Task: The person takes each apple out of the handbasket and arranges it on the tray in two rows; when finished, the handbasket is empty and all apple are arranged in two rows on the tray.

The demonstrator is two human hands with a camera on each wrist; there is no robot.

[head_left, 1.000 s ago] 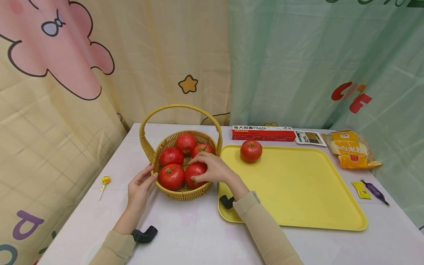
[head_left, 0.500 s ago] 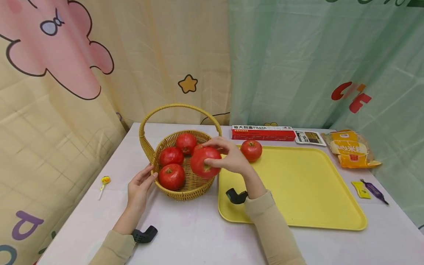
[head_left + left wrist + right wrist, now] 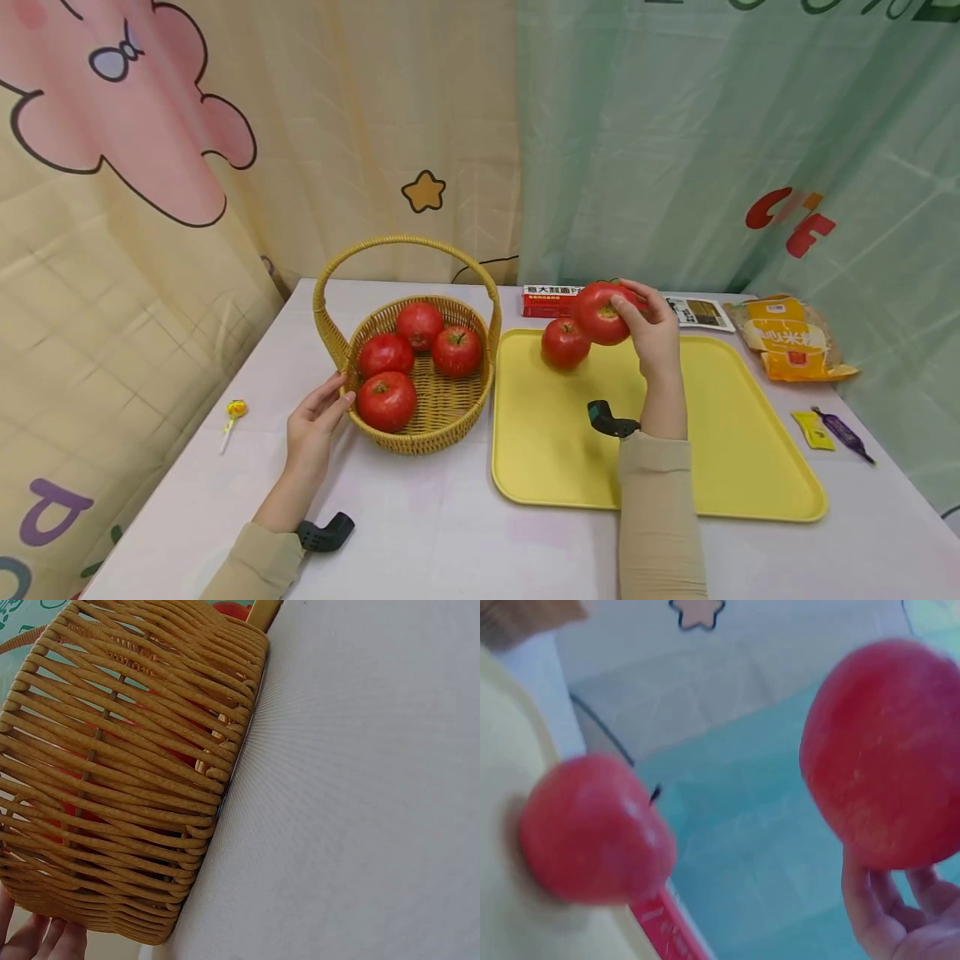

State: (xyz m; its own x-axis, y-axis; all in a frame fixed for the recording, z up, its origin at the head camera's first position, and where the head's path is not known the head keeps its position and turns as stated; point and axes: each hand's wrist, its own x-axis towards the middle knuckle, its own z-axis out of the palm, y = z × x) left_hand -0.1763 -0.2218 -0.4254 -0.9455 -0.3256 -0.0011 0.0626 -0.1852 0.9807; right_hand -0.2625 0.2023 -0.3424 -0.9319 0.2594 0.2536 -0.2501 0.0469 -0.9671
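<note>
My right hand [image 3: 651, 329] holds a red apple [image 3: 600, 313] above the far part of the yellow tray [image 3: 547, 467], thumb on its near face. In the right wrist view, the fingers [image 3: 862, 907] are under and behind the held apple [image 3: 889, 757]. Another red apple [image 3: 566, 344] sits on the tray just left of it. My left hand [image 3: 311, 429] rests its fingertips against the left side of a wicker basket [image 3: 442, 412], which has a tall arched handle. Several red apples lie inside. In the left wrist view, fingertips [image 3: 67, 941] touch the woven wall [image 3: 135, 795].
Behind the tray lie a red pasta box [image 3: 546, 302] and a small flat packet [image 3: 705, 313]. A yellow-orange food bag [image 3: 795, 337] is at the right, with a yellow wrapped sweet [image 3: 813, 430] and a purple one [image 3: 844, 435] below. A lollipop [image 3: 236, 410] lies left of the basket.
My right hand has lifted an apple out of the basket's near right part and carried it right, over the tray. The left hand stays at the basket's side.
</note>
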